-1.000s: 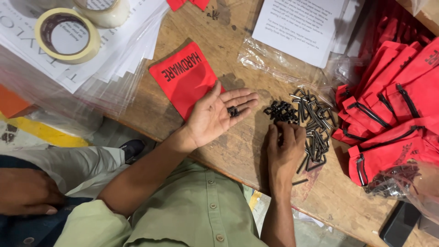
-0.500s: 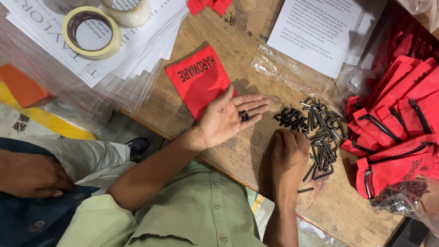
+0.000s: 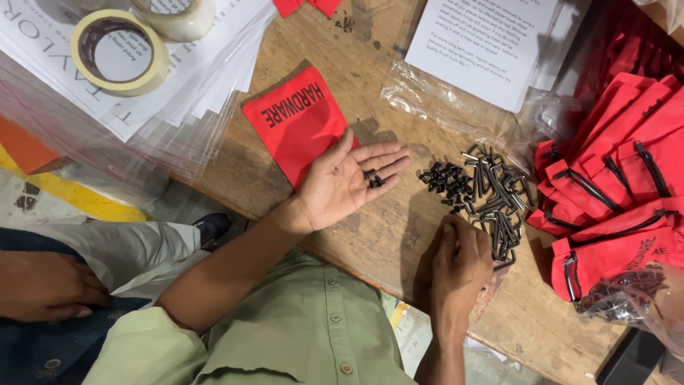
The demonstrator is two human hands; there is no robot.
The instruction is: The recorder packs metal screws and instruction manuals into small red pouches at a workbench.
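Here, read from the left edge of the wooden tabletop [image 3: 370, 235] toward the right: two rolls of tape [image 3: 117, 50] rest on a stack of clear-sleeved printed sheets [image 3: 171, 107] at the far left corner, and below the near edge another person's hand [image 3: 43, 285] lies on a dark-clad lap. A flat red pouch [image 3: 299, 121] lies just beyond the left hand [image 3: 349, 182], which rests palm up and open with fingers spread, cupping a few small black screws [image 3: 372, 179] in the hollow of the palm. Farther right, near the middle of the tabletop, sits a loose pile of black screws and hex keys [image 3: 481, 196] partly on a crumpled clear bag [image 3: 456, 100]; the right hand [image 3: 459, 260] is curled knuckles-up at the near side of that pile, fingertips touching it, and whether it pinches anything cannot be told. A printed white sheet [image 3: 491, 43] lies at the far edge, and red zip pouches [image 3: 620, 185] are heaped toward the right edge. Judged from this arrangement, the step in hand is counting small screws out of the pile into the open palm; the next move would call for a fine fingertip pinch of one screw and a short carry leftward, the palm held level.
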